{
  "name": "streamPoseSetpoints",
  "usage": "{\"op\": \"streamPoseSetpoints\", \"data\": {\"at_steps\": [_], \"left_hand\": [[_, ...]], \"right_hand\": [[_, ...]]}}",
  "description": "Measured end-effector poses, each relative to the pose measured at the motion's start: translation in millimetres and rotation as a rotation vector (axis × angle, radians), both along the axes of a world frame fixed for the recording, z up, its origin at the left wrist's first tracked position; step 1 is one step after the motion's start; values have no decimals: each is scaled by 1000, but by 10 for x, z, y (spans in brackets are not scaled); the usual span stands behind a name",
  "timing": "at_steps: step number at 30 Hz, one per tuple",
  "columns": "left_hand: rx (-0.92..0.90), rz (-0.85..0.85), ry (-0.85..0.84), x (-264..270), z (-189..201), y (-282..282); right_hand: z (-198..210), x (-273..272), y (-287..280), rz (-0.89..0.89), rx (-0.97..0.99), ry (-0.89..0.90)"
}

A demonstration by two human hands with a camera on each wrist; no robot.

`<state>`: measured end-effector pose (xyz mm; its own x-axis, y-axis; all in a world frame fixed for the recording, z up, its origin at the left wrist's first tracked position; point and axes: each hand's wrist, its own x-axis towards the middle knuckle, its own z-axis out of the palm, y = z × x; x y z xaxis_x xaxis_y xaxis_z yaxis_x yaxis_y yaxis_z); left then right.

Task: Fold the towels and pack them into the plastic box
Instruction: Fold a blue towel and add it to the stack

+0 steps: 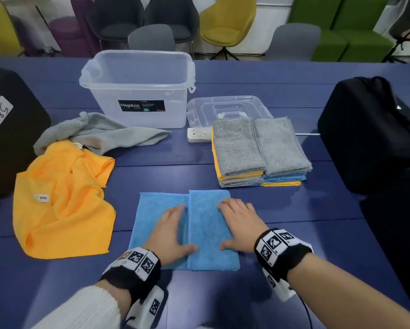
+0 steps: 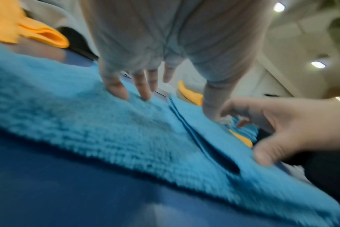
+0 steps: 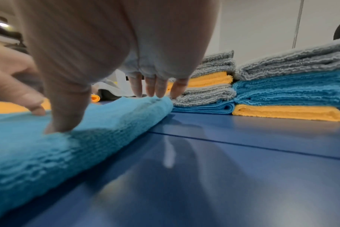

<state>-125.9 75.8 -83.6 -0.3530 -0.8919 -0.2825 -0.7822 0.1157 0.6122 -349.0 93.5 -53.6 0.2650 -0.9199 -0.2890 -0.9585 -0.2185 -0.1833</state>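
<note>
A blue towel point(image 1: 206, 229) lies on the blue table near me, its right part folded over the middle. My left hand point(image 1: 170, 231) lies flat on the single layer left of the fold edge. My right hand point(image 1: 239, 224) presses flat on the folded flap's right side, fingers straight point(image 3: 151, 87). The blue towel point(image 2: 111, 122) fills the left wrist view, with my left fingers point(image 2: 115, 87) pressing it. Two stacks of folded grey, orange and blue towels point(image 1: 258, 150) stand behind. The clear plastic box point(image 1: 140, 86) stands open at the back. Loose orange point(image 1: 61, 195) and grey point(image 1: 99, 131) towels lie left.
The box's clear lid point(image 1: 227, 110) lies behind the stacks beside a white power strip point(image 1: 199, 135). A black bag point(image 1: 370, 131) sits at the right and a black case point(image 1: 7, 129) with a label at the left. Chairs stand beyond the table.
</note>
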Motion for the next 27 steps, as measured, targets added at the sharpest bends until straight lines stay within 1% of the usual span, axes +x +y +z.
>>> {"op": "streamPoseSetpoints", "data": {"at_steps": [1,2,3,4,6,7,12,15,17,21,24,27], "left_hand": [[-63,116,12,62,0,-18],[-106,239,-21,132,8,-44],[-116,352,-85,217,12,-81],[-88,439,-152,309,6,-119],[15,526,-228,481,-13,-182],[59,536,-224,547,-32,-209],[281,502,-10,585,30,-227],[410,552,191,517,185,-223],[430,571,314,453,319,-233],[372,476,519,186,562,-217],[340,372,562,-172,601,-164],[295,215,476,-521,499,-77]], "right_hand": [[-22,-13,-20,15,25,8],[-48,-29,-31,27,61,16],[-77,-46,-35,35,98,26],[-107,-63,-33,40,126,35],[-155,-86,-26,34,148,38],[-172,-89,-20,30,146,37],[-204,-73,-11,30,129,32],[-214,-83,-11,28,133,18],[-224,-87,-4,29,132,15],[-244,-90,-11,28,125,10],[-268,-98,-1,14,137,-15],[-296,-98,9,7,114,-42]]}}
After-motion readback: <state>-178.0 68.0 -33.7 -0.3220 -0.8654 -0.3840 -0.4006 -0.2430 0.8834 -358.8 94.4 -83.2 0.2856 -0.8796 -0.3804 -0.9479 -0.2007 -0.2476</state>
